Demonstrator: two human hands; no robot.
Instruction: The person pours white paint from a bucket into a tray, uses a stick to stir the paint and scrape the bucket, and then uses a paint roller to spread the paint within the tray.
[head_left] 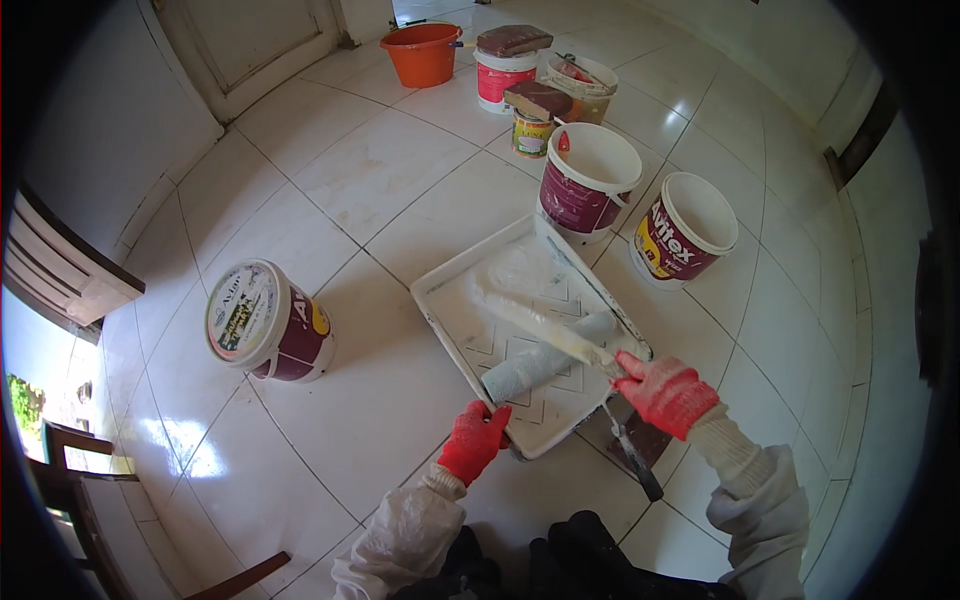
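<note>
On the floor in front of me lies a white paint tray [447, 335] with wet white paint at its far end. My left hand [474, 440], in a red glove, is closed on the tray's near rim. In my red-gloved right hand [665, 392] is a long stick [545, 328] coated in white paint, slanting across the tray toward the paint. Beneath the stick a pale blue-grey paint roller [525, 372] rests in the tray. Its dark-tipped handle [640, 468] sticks out past the near right rim, below my right hand.
A lidded paint bucket [300, 335] stands left of the tray. Two open maroon-labelled buckets, one nearer [680, 240] and one farther [580, 200], stand beyond it. Farther back are an orange basin [420, 58], a pink-labelled bucket [503, 85] and a small can [530, 138].
</note>
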